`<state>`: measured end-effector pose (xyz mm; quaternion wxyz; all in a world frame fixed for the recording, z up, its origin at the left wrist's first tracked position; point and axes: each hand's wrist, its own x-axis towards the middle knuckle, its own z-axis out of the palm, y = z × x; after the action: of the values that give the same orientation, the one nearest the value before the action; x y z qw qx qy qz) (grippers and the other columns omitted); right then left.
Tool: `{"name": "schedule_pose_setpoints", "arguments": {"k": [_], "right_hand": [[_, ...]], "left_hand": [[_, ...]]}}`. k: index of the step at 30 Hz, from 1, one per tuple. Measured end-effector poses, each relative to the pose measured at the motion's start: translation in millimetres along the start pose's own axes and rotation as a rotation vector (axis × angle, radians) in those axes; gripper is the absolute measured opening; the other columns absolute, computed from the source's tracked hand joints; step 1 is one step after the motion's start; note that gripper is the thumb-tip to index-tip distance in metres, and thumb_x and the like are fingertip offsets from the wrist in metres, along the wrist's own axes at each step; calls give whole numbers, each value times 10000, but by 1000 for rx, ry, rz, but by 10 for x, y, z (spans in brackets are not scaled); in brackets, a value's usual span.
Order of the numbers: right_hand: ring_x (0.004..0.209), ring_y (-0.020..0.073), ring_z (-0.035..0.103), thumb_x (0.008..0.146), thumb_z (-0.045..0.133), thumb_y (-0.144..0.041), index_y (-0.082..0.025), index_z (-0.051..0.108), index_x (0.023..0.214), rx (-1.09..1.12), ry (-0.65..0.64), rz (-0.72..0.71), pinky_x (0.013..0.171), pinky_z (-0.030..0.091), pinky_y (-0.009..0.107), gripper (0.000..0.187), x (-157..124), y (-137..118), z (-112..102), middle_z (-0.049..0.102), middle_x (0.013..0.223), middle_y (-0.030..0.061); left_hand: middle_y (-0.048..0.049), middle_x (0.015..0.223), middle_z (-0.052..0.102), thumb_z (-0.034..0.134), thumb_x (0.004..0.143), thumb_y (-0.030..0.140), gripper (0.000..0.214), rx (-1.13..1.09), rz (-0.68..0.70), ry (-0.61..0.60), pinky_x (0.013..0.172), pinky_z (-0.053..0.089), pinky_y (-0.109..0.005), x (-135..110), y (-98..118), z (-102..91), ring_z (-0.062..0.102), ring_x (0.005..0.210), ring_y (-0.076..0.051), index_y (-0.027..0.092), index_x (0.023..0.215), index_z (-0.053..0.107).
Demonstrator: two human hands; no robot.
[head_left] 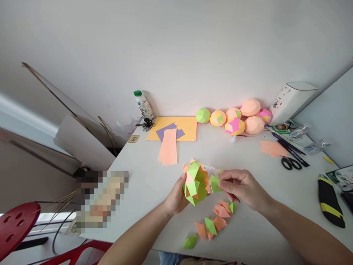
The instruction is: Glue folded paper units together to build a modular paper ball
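My left hand (178, 197) is wrapped round the lower left side of a partly built origami ball (193, 180), made of green and peach folded paper units. Its open, hollow side faces right. Between the thumb and fingers of my right hand (238, 186) is a green folded paper piece (215, 183), close to the ball's open edge; whether they touch I cannot tell. Below both hands, on the white table (143, 195), lie several loose folded pieces, among them a peach one (222, 209) and a green one (190, 241).
Finished paper balls (234, 126) sit along the wall. A yellow sheet (190, 129) carries purple paper and peach strips (169, 147). A bottle (143, 105) stands at the back left; scissors (291, 163), a black and yellow case (329, 200) and a white container (291, 101) are on the right.
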<state>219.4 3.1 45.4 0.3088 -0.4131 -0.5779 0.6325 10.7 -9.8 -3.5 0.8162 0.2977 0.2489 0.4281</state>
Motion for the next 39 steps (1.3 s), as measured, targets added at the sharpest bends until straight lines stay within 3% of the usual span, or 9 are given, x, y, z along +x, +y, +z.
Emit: {"name": "schedule_pose_setpoints", "arguments": {"k": [4, 10, 34, 39], "right_hand": [[338, 95, 484, 751, 691, -435, -147, 622, 722, 177, -41, 74, 347, 384, 222, 297, 52, 92, 57, 597, 448, -8], [367, 114, 549, 743, 705, -399, -138, 622, 744, 233, -50, 103, 366, 440, 219, 274, 85, 168, 113, 620, 450, -9], [347, 97, 534, 762, 700, -361, -132, 638, 757, 291, -71, 160, 372, 445, 199, 237, 105, 315, 151, 608, 419, -18], [342, 94, 527, 756, 704, -372, -133, 641, 754, 303, -79, 162, 368, 441, 199, 247, 105, 302, 168, 609, 423, -20]], "left_hand": [[-152, 1069, 652, 453, 836, 585, 563, 54, 32, -32, 871, 437, -426, -12, -17, 4, 606, 956, -285, 148, 1156, 606], [-142, 1050, 670, 443, 851, 567, 544, 92, 45, -14, 900, 424, -422, -19, -50, -4, 593, 1030, -302, 152, 1166, 598], [-142, 1094, 636, 350, 881, 586, 584, 170, 63, -27, 848, 431, -392, 4, -100, -73, 574, 1033, -295, 155, 1236, 521], [-136, 1173, 588, 425, 872, 551, 523, 195, 110, 54, 806, 448, -362, 7, -148, -99, 559, 1056, -283, 181, 1235, 490]]}}
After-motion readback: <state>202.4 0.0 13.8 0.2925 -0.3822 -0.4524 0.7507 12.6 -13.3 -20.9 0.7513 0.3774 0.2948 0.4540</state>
